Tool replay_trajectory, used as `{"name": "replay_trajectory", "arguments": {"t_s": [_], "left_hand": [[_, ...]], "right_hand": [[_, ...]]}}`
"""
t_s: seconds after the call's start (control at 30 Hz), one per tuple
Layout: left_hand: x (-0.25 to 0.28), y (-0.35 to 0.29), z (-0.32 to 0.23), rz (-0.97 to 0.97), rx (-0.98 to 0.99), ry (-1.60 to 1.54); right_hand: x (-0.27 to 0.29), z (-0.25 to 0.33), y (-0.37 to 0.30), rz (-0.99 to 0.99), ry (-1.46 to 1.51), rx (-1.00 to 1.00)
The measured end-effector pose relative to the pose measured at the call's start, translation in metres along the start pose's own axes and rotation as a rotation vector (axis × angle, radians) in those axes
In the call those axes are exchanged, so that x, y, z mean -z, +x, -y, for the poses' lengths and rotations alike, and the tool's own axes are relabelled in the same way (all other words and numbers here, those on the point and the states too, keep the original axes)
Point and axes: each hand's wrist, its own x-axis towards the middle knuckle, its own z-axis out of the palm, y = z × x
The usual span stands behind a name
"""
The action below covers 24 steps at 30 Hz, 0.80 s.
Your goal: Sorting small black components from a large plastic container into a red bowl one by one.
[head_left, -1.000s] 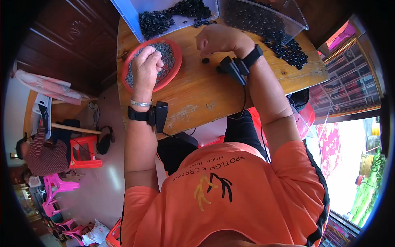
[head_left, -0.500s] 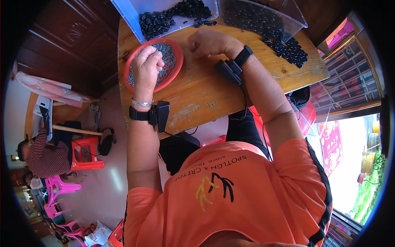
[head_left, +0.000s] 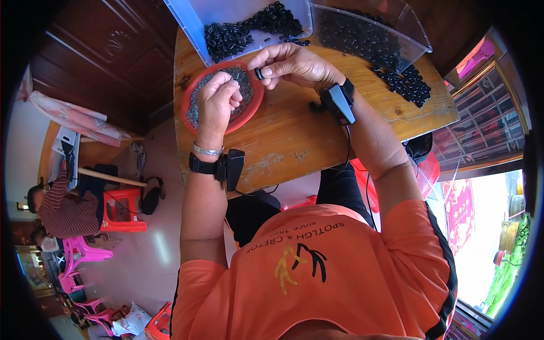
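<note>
Over the orange-red bowl (head_left: 261,101) hovers my left hand (head_left: 216,107), its fingers curled and thumb pressed to the index finger; whatever they hold is too small to make out. Small grey metal pieces, perhaps screws, fill the bowl (head_left: 245,85). Just right of the bowl's rim, my right hand (head_left: 297,65) pinches a small black round part (head_left: 259,73) between thumb and fingers. The two hands are close together but apart. Both wrists wear black strapped devices.
Behind the bowl stands a translucent bin (head_left: 195,31) with black parts (head_left: 226,41). A second clear bin (head_left: 416,51) lies to its right, with black parts (head_left: 405,85) spilled before it on the wooden table (head_left: 272,153). Another person (head_left: 71,212) sits far left near a red stool (head_left: 124,209).
My right hand has lifted from the tabletop and turned toward the left hand, now showing a black part in its fingers. My left hand stays over the bowl. The whole view has shifted slightly.
</note>
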Motion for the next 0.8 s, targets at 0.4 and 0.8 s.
{"name": "replay_trajectory", "arguments": {"t_s": [0.4, 0.8], "left_hand": [[-0.003, -0.004, -0.004, 0.049, -0.058, -0.048], [-0.001, -0.003, -0.006, 0.041, -0.047, 0.075]], "right_hand": [[-0.007, -0.009, 0.008, -0.096, -0.002, 0.086], [-0.020, 0.005, 0.006, -0.159, -0.335, 0.083]]}}
